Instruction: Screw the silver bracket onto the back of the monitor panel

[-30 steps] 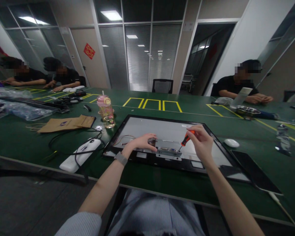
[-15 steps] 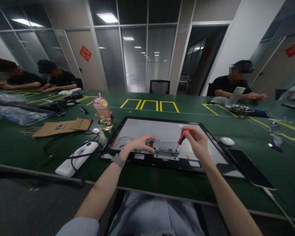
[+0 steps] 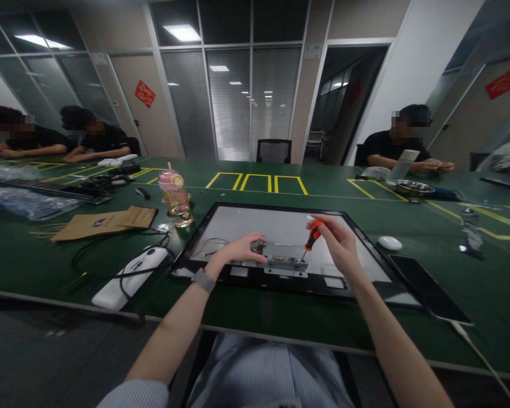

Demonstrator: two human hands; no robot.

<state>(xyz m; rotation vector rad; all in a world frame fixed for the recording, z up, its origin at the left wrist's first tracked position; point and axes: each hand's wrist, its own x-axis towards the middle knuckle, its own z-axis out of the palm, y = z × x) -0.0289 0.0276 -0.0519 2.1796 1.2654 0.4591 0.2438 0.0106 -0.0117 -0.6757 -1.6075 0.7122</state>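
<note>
A flat display panel (image 3: 280, 226) lies face down on the green table (image 3: 280, 314), its grey metal back up. A small metal board cover (image 3: 285, 255) with connector ports sits near its front edge. My left hand (image 3: 240, 249) rests on the cover's left end, fingers curled on it. My right hand (image 3: 338, 243) pinches an orange-handled screwdriver (image 3: 311, 237), held upright with its tip at the cover's right end. A watch is on my left wrist.
A pink drinking bottle (image 3: 176, 198), brown paper bag (image 3: 106, 222) and white power strip (image 3: 130, 276) with black cable lie to the left. A white mouse (image 3: 390, 243) and dark phone (image 3: 425, 288) lie right. Other people sit at the far sides.
The view has drifted slightly; both hands stay at the metal cover, the screwdriver upright in the same spot with only small shifts of my right hand.
</note>
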